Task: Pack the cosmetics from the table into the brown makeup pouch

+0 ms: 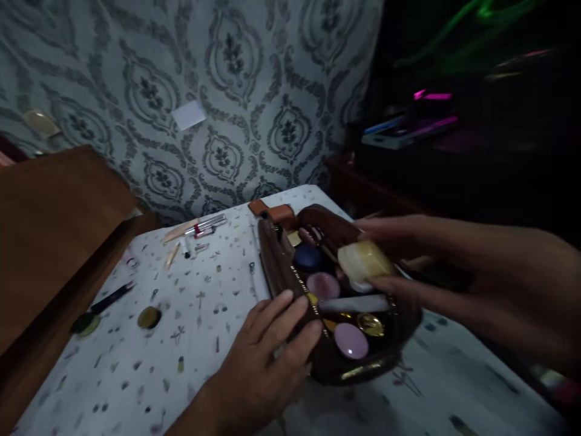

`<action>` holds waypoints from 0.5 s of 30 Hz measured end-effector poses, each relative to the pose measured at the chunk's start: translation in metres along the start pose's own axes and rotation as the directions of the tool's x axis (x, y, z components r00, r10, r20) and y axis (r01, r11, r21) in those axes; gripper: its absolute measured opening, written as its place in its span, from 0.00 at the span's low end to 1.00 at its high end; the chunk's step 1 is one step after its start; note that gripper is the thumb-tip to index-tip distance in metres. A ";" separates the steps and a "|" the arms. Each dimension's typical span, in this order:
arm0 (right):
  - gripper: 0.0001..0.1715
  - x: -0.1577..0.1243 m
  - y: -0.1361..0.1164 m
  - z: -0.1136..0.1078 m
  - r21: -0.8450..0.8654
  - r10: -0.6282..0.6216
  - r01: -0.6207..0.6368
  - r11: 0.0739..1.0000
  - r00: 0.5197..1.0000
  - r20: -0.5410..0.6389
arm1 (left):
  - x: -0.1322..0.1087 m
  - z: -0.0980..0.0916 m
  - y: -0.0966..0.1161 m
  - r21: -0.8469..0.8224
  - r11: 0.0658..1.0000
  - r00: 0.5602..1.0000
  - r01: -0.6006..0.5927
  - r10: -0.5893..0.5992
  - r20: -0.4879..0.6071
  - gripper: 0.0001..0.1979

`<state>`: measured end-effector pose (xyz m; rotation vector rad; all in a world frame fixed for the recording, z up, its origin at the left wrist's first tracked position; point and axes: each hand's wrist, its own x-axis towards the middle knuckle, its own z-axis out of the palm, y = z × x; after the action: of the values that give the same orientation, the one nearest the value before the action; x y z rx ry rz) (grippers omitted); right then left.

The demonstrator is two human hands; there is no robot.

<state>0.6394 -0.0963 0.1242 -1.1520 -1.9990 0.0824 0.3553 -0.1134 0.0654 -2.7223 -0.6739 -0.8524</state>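
Observation:
A brown open pouch [276, 266] lies on a white patterned table [204, 339], filled with small round compacts, a white tube and other cosmetics. My left hand [267, 357] rests on the pouch's near left rim, fingers curled against it. My right hand [399, 260] comes in from the right above the pouch, fingers pinched on a pale yellow jar with a white base [363, 263]. The right hand is blurred by motion.
Lipsticks and pencils [200, 229] lie at the table's far left. A small gold compact [149, 317], a green one [85, 324] and a dark pen [111, 297] sit nearer. A brown board [49, 230] leans at left. Dark shelves [408, 133] stand at right.

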 end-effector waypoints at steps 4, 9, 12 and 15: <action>0.23 0.003 -0.002 -0.022 0.076 0.132 -0.133 0.988 0.991 0.022 | 0.000 0.002 0.000 0.014 1.000 0.999 -0.020 0.021 -0.025 0.16; 0.21 0.008 0.000 -0.023 0.129 0.135 -0.140 0.982 0.990 0.047 | -0.004 0.008 0.001 0.010 1.000 0.999 -0.018 0.018 -0.041 0.18; 0.20 0.016 0.003 -0.020 0.100 0.121 -0.128 0.987 0.990 0.073 | -0.008 0.012 0.001 0.005 1.000 0.999 0.001 0.000 -0.041 0.20; 0.19 0.025 0.007 -0.016 0.072 0.081 -0.086 0.994 0.994 0.069 | -0.011 0.014 0.000 0.003 1.000 0.999 -0.002 0.002 -0.045 0.22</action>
<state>0.6488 -0.0785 0.1469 -1.1988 -1.9870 0.2394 0.3546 -0.1129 0.0480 -2.6917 -0.6633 -0.9086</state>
